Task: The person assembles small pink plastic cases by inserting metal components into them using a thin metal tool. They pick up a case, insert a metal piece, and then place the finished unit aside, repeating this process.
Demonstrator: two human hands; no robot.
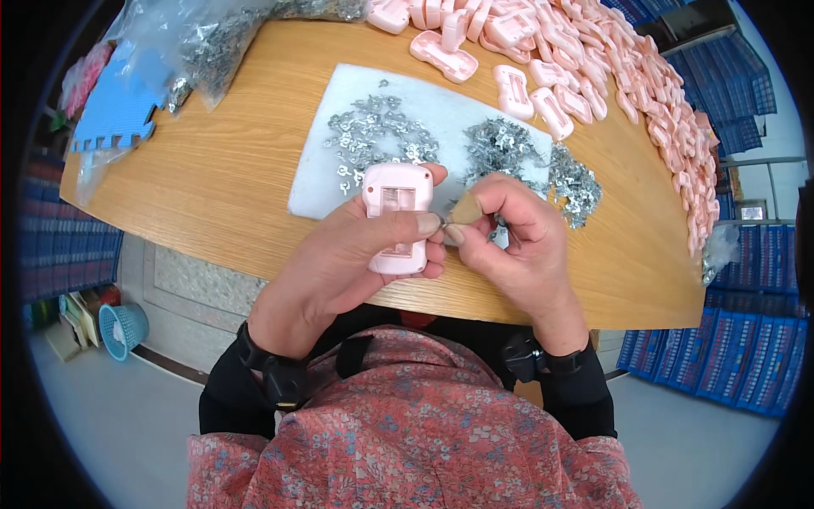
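My left hand (pixel 339 250) is closed around a pale pink plastic casing (pixel 396 177) with a rectangular opening. Its thumb lies across the casing's front, fingers behind. My right hand (pixel 530 250) is pinched at the casing's right edge, its fingertips meeting the left thumb. A tan cover (pixel 465 209) wraps the right index finger. A tiny metal piece (pixel 443 222) shows between the fingertips, mostly hidden; more shiny metal (pixel 500 233) shows inside the curl of the right hand. Just beyond, small metal clips (pixel 373 127) lie scattered on a white foam sheet (pixel 318 182).
A denser heap of metal clips (pixel 502 151) sits on the sheet's right, another (pixel 577 187) on the wooden table (pixel 229 161). Many pink casings (pixel 585 51) pile along the far right. Plastic bags of metal parts (pixel 212 47) and a blue foam mat (pixel 119 97) lie far left.
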